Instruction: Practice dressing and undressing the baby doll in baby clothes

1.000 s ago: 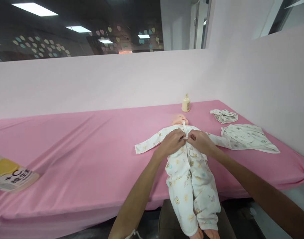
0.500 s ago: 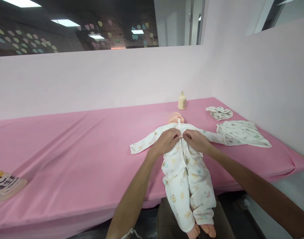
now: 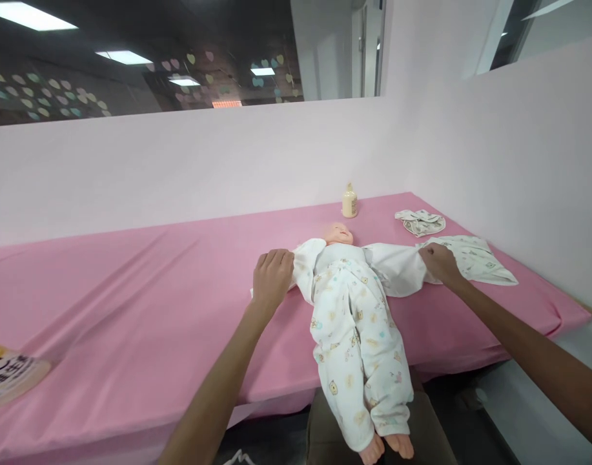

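The left hand (image 3: 272,278) is clenched on one front flap of the shirt (image 3: 398,270), the right hand (image 3: 441,263) on the other; their fingertips are hidden. The doll (image 3: 340,234) lies between them, nearer the left hand, its long axis running from head, farther off, to feet, toward the person. Beyond its head stands a bottle (image 3: 349,202).

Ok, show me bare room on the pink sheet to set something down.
Widest: the pink sheet between the labelled bottle and the left hand. Smaller: between the pump bottle and the small cloth. Crowded: around the right hand, among shirt and spread cloth.
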Motion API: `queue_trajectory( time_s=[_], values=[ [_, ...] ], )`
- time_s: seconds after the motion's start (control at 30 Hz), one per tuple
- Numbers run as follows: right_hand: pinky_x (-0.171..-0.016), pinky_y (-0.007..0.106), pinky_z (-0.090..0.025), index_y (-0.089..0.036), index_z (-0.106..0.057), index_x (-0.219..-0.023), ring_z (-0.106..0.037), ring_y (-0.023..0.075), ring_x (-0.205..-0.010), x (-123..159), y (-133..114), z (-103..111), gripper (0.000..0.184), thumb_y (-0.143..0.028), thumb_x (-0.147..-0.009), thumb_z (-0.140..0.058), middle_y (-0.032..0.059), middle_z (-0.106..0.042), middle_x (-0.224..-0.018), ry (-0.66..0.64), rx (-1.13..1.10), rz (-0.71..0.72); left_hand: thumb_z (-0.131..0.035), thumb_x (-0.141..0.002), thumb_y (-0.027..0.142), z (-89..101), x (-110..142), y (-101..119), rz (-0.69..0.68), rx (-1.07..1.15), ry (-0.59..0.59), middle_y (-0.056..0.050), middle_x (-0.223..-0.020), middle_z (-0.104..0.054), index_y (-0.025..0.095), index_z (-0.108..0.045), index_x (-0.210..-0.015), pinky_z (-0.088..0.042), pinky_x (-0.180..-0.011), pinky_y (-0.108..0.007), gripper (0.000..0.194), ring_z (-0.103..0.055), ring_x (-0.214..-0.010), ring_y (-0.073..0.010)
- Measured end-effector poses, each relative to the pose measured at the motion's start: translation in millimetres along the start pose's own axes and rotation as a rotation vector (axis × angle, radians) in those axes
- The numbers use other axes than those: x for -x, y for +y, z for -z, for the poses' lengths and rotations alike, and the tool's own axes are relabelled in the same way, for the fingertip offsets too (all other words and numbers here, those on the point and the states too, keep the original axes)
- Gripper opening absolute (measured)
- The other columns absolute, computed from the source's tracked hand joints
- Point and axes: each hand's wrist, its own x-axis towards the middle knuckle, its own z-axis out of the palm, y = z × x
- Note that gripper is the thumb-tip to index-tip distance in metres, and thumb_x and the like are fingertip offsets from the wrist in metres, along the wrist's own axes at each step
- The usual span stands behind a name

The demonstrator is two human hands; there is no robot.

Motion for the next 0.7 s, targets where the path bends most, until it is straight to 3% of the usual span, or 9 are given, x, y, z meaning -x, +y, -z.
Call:
queue_trajectory(
  time_s=[0.1,0.2,0.27,0.37,0.43,0.5,0.6,0.7],
  values=[
    [-0.057,0.027,-0.03,-0.019,-0.047,-0.061,-0.048,0.0155,-0.061,-5.3,19.1,-5.6,0.016,-0.03,-0.073,-0.045,0.0021,-0.057,-0.066,-0.107,0.113,-0.011,-0.038,-0.086,0.003,-7.4,5.9,-9.4,-0.046,-0.155,-0.077,-0.01,-0.091,-0.069,0.013,-0.065,-0.087,-0.04,-0.078,-0.037,0.029,-0.06,-0.088,-0.0257],
    [-0.058,0.028,-0.031,-0.019,-0.052,-0.065,-0.05,0.018,-0.064,-6.7,24.7,-12.7,0.016,-0.03,-0.074,-0.045,0.0052,-0.06,-0.071,-0.141,0.226,-0.004,-0.037,-0.084,0.002,-12.1,13.0,-22.6,0.002,-0.24,-0.212,-0.013,-0.086,-0.068,0.012,-0.066,-0.086,-0.039,-0.077,-0.039,0.031,-0.061,-0.088,-0.0283],
    [-0.061,0.029,-0.033,-0.019,-0.056,-0.072,-0.052,0.02,-0.069,-8.1,24.4,-16.3,0.017,-0.03,-0.076,-0.044,0.0072,-0.062,-0.077,-0.111,0.284,0.01,-0.036,-0.084,0.004,-13.6,18.7,-32.4,0.059,-0.258,-0.317,-0.015,-0.084,-0.067,0.011,-0.066,-0.085,-0.04,-0.076,-0.04,0.031,-0.061,-0.09,-0.0304],
    [-0.071,0.032,-0.038,-0.016,-0.059,-0.085,-0.055,0.0231,-0.083,-7.9,15.3,-22.3,0.021,-0.026,-0.079,-0.042,0.0112,-0.062,-0.093,0.01,0.308,0.148,-0.04,-0.084,0.01,-13.2,24.5,-41.6,0.171,-0.207,-0.475,-0.016,-0.088,-0.068,0.01,-0.067,-0.086,-0.041,-0.078,-0.042,0.027,-0.061,-0.094,-0.0317],
    [-0.08,0.034,-0.04,-0.015,-0.059,-0.092,-0.055,0.0243,-0.094,-3.1,-1.5,-28.2,0.024,-0.024,-0.081,-0.04,0.0132,-0.062,-0.101,0.071,0.265,0.288,-0.04,-0.084,0.011,-11.6,22.8,-39.7,0.252,-0.084,-0.487,-0.014,-0.101,-0.068,0.012,-0.066,-0.098,-0.042,-0.083,-0.04,0.029,-0.06,-0.1,-0.029],
    [-0.087,0.034,-0.04,-0.014,-0.059,-0.096,-0.054,0.024,-0.1,5.9,-29.4,-36.5,0.025,-0.024,-0.084,-0.04,0.0133,-0.062,-0.104,0.048,0.185,0.421,-0.038,-0.086,0.014,-10.0,15.1,-30.2,0.304,0.111,-0.429,-0.01,-0.117,-0.065,0.015,-0.061,-0.114,-0.042,-0.091,-0.037,0.036,-0.058,-0.109,-0.0242],
    [-0.095,0.035,-0.038,-0.015,-0.06,-0.103,-0.054,0.0231,-0.106,22.8,-85.8,-53.7,0.027,-0.027,-0.087,-0.043,0.0117,-0.063,-0.11,-0.1,0.109,0.594,-0.035,-0.094,0.027,-11.5,-4.0,-4.7,0.289,0.33,-0.372,-0.008,-0.132,-0.058,0.017,-0.053,-0.127,-0.04,-0.099,-0.034,0.039,-0.053,-0.12,-0.021],
    [-0.099,0.035,-0.037,-0.016,-0.058,-0.114,-0.051,0.0238,-0.115,35.2,-142.0,-75.3,0.033,-0.031,-0.085,-0.05,0.0108,-0.06,-0.121,-0.301,0.126,0.792,-0.038,-0.095,0.03,-19.6,-20.6,22.8,0.185,0.253,-0.375,-0.011,-0.135,-0.054,0.014,-0.05,-0.131,-0.038,-0.101,-0.036,0.04,-0.051,-0.122,-0.0241]
  ],
)
